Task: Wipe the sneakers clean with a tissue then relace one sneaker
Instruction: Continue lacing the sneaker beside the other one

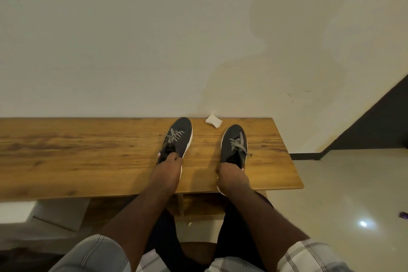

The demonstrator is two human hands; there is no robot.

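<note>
Both hands are closed on sneakers: from my remote view the left hand [169, 166] grips the heel collar of the left sneaker [177, 137], fingers curled into the opening, and the right hand [229, 172] grasps the heel end of the right sneaker [235, 142] in the same manner. Each sneaker is dark with a white sole edge and black-and-white patterned laces [175, 134], which I see threaded and bunched over the tongue. Both sneakers rest sole-down on the wooden bench [88, 157], toes pointing toward its far edge, heels toward its near edge; they stand apart, side by side, in the right half of the surface. A folded white tissue [213, 121] lies at the far edge of the bench, between the two toes and touching neither sneaker. I cannot tell whether the heel of the right sneaker overhangs the near edge, since the hand covers it. Behind the bench stands a pale wall [154, 40]. Right of the bench lies a glossy tiled floor [353, 194], and plaid sleeves [95, 254] show at the bottom of the view.
</note>
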